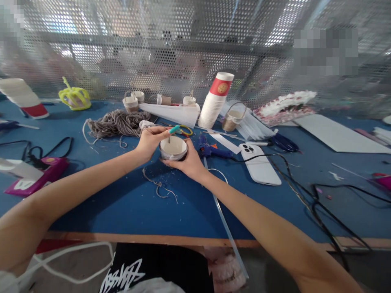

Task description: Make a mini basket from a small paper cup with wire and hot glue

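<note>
Cup (pixel 173 154) sits between the two hands, just above or on the blue table (pixel 189 215); whether its base touches the table I cannot tell. It is upright, with its pale inside facing the camera and a whitish band around its outer wall.

The right hand (pixel 191 160) holds the cup from its right side, the thumb and fingers curved around the wall in a fairly narrow grip. The left hand (pixel 151 142) is at the cup's far left rim, its fingers drawn close together. A teal piece (pixel 174 129) shows at the left fingertips, over the rim; whether it is pinched or worn I cannot tell. A thin, dark strip (pixel 169 139) shows below those fingers, against the cup's inside.

Loose twine (pixel 159 186) lies on the table in front of the cup. Behind the cup and to its left is a heap of grey-brown yarn (pixel 117 123); just behind it to the right are the yellow handles of scissors (pixel 186 130). To the cup's right lie a blue glue gun (pixel 215 151) and, farther out, a white phone (pixel 260 165). A clear rod (pixel 224 217) runs from the cup's right side toward the near edge, partly under the right forearm. A leaning cup stack (pixel 215 101) and a small basket (pixel 233 120) stand behind the cup, to its right.
</note>
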`<action>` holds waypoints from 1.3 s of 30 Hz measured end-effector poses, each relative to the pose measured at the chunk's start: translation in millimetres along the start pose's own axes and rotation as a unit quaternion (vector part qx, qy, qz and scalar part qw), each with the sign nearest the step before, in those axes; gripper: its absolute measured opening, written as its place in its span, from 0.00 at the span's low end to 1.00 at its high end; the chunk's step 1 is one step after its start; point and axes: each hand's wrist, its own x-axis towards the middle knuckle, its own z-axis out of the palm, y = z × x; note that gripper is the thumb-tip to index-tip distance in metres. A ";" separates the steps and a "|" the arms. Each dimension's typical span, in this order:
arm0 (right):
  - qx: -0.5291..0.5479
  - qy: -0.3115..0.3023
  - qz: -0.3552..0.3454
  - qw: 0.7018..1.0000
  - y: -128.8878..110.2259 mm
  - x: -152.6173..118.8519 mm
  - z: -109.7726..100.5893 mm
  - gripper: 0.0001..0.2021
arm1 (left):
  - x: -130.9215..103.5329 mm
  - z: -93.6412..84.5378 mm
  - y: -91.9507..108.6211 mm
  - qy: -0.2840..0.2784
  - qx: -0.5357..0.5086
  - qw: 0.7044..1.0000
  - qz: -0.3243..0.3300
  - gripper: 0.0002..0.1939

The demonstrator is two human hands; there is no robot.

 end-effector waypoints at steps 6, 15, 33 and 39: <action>0.027 -0.018 -0.011 0.999 -7.4 -4.3 1.8 0.37 | -1.3 -0.6 4.7 0.016 0.063 0.998 -0.002 0.11; 0.110 -0.051 0.020 0.992 -4.5 0.2 2.1 0.40 | 1.0 -7.8 18.3 -0.045 0.203 0.974 0.085 0.07; 0.138 -0.038 0.030 0.989 9.2 8.0 -7.0 0.29 | -0.3 -24.4 -21.3 -0.333 0.091 0.938 0.045 0.54; 0.107 -0.049 0.026 0.993 -9.9 17.6 -31.0 0.20 | -0.5 -26.0 -19.5 -0.279 0.168 0.936 0.134 0.49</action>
